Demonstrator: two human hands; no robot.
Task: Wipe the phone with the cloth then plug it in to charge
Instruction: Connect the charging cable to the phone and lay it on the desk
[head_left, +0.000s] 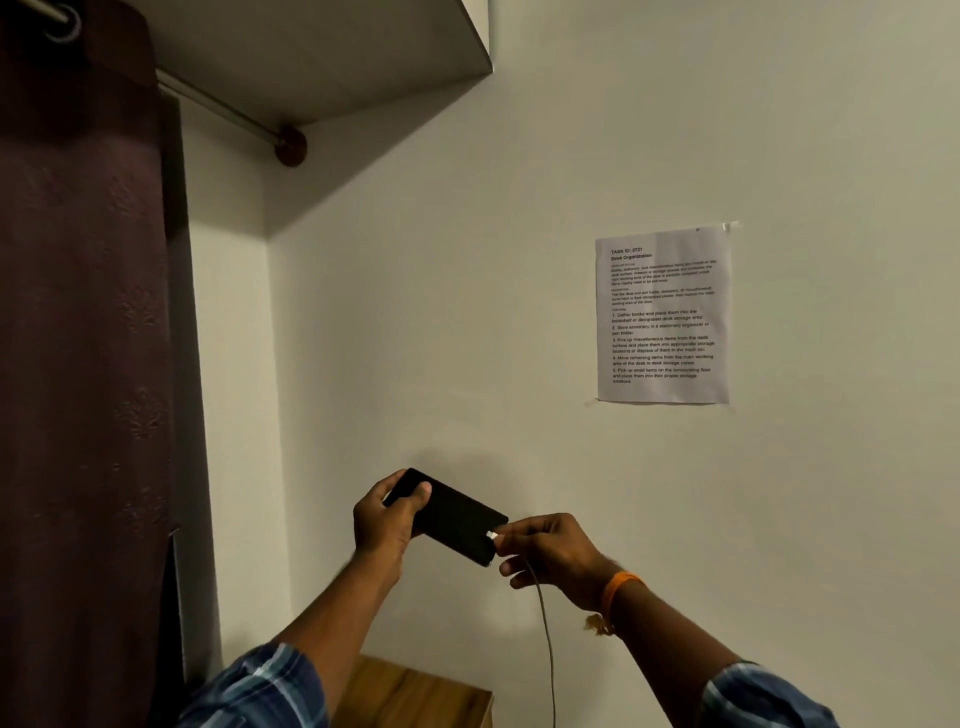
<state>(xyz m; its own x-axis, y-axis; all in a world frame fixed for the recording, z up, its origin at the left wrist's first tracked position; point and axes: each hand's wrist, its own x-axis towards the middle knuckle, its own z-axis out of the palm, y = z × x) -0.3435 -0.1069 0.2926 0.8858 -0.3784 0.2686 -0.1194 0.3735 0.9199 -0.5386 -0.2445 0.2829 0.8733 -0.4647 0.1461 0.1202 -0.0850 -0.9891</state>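
Observation:
A black phone (453, 514) is held up in front of the wall, lying lengthwise and tilted down to the right. My left hand (384, 525) grips its upper left end. My right hand (550, 553) pinches the silver plug (491, 535) of a charging cable at the phone's lower right end; the plug touches the phone's edge. The grey cable (546, 639) hangs from my right hand down out of the frame. No cloth is in view.
A wooden desk corner (415, 696) shows at the bottom. A dark maroon curtain (78, 364) hangs on the left from a rod (218, 106). A printed sheet (663, 317) is taped to the pale wall. A shelf (337, 52) juts out overhead.

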